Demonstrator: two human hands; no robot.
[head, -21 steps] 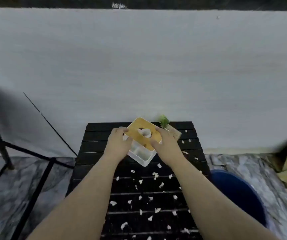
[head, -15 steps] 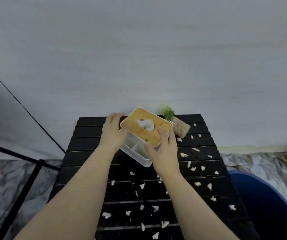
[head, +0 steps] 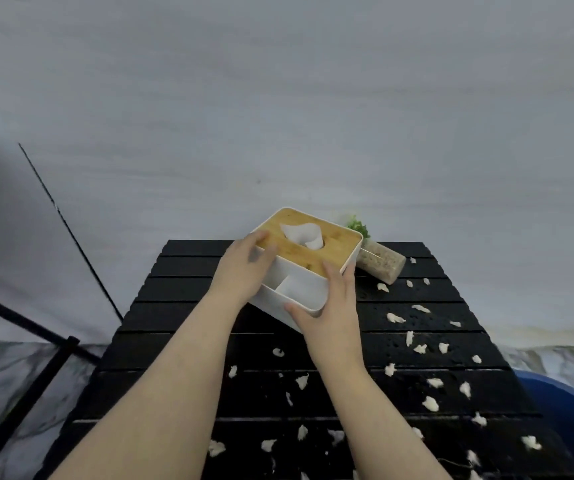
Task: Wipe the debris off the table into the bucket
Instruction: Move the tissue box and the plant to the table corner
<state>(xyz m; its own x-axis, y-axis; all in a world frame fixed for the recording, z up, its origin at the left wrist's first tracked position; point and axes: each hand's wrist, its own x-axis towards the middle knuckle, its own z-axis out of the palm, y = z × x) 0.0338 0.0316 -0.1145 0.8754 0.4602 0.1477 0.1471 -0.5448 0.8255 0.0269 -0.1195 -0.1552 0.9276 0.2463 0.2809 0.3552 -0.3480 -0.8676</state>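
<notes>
Both hands now grip the white tissue box [head: 299, 268] with its bamboo lid, raised and tilted off the black slatted surface [head: 181, 292] where half a second ago it sat lower: the left hand [head: 244, 271] clasps its far-left side, the right hand [head: 330, 306] its near corner. White debris [head: 396, 318] remains scattered across the slats; the blue bucket [head: 566, 407] waits at right, wiping apparently not yet begun.

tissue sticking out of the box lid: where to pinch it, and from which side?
Pinch the upright fold of the tissue just above the slot in the bamboo lid, coming straight down from above. It stands up through the lid's middle with clear lid around it. The left hand and right hand hold the tissue box by its sides, so one probably has to let go first.
</notes>
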